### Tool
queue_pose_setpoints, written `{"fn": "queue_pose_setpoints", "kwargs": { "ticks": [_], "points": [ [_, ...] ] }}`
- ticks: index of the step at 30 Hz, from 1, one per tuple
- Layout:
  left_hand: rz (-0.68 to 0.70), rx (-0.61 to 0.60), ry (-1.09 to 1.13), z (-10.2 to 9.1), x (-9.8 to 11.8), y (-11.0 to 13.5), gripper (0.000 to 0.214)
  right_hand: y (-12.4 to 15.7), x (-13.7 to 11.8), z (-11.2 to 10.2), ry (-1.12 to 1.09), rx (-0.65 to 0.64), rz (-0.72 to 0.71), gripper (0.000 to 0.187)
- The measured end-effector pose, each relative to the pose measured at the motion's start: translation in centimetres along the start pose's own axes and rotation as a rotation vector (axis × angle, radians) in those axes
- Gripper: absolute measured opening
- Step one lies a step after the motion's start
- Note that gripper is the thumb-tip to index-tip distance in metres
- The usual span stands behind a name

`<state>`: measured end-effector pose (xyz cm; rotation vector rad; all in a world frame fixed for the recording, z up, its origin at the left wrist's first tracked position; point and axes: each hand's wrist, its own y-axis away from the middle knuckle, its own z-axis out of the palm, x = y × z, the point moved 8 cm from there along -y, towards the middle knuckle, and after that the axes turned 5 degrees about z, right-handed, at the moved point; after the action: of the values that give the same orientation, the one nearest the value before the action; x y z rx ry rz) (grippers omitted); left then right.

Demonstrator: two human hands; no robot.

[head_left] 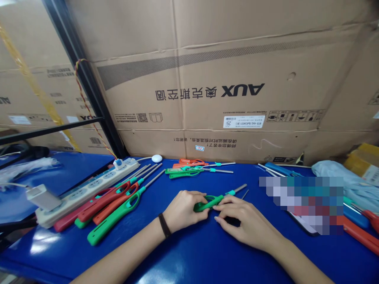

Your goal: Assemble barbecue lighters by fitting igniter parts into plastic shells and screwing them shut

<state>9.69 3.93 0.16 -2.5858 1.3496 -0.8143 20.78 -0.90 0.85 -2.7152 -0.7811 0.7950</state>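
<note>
Green lighter, rear in left fingers, front at right fingers

Worktop: blue, glossy finish, pale glare toward its near left corner and near edge. Far edge: backed by a large brown cardboard panel, creased, bearing inverted AUX lettering and a white label. Left: black metal post, leaning in view, joined by a crossbar. Beyond these, further cardboard crossed diagonally by yellow tape.
</note>
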Motion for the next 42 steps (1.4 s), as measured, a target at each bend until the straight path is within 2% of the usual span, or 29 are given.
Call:
{"fn": "queue_pose_setpoints", "kwargs": {
  "ticks": [9, 14, 20, 24, 27, 30, 35, 38, 42],
  "points": [
    [0.020, -0.023, 0.010, 0.1, 0.1, 0.2, 0.018, -0.2, -0.8, 0.1, 0.092, -0.019, -0.016, 0.018],
    [-0.026, -0.035, 0.058, -0.1, -0.3, 0.0, 0.018, -0.3, -0.9, 0.3, 0.147, -0.036, -0.018, 0.017],
    [0.017, -0.112, 0.076, -0.5, 0.3, 0.2, 0.026, -0.3, -1.1, 0.3, 0.177, -0.043, -0.024, 0.016],
    [0.001, -0.153, 0.082, -0.4, 0.3, 0.2, 0.030, -0.1, -0.6, -0.6, 0.117, 0.006, -0.029, 0.019],
    [-0.023, -0.166, 0.073, -0.3, 0.0, 0.1, 0.030, 0.0, 0.8, -1.9, 0.072, 0.129, 0.007, 0.018],
    [-0.034, -0.168, 0.032, -0.2, 0.0, 0.1, 0.029, 0.1, 2.4, -2.5, 0.088, 0.208, 0.063, 0.017],
    [-0.008, -0.178, -0.174, 0.2, 1.0, 0.4, 0.026, -0.1, 2.3, -1.3, 0.139, 0.092, 0.043, 0.024],
    [0.030, -0.194, -0.323, 0.7, 1.8, 0.6, 0.029, -0.2, 1.9, -1.0, 0.170, 0.071, 0.057, 0.025],
    [0.076, -0.234, -0.350, 0.9, 2.5, 0.7, 0.029, -0.5, 1.9, -0.8, 0.190, 0.059, 0.101, 0.025]
  ]
}}
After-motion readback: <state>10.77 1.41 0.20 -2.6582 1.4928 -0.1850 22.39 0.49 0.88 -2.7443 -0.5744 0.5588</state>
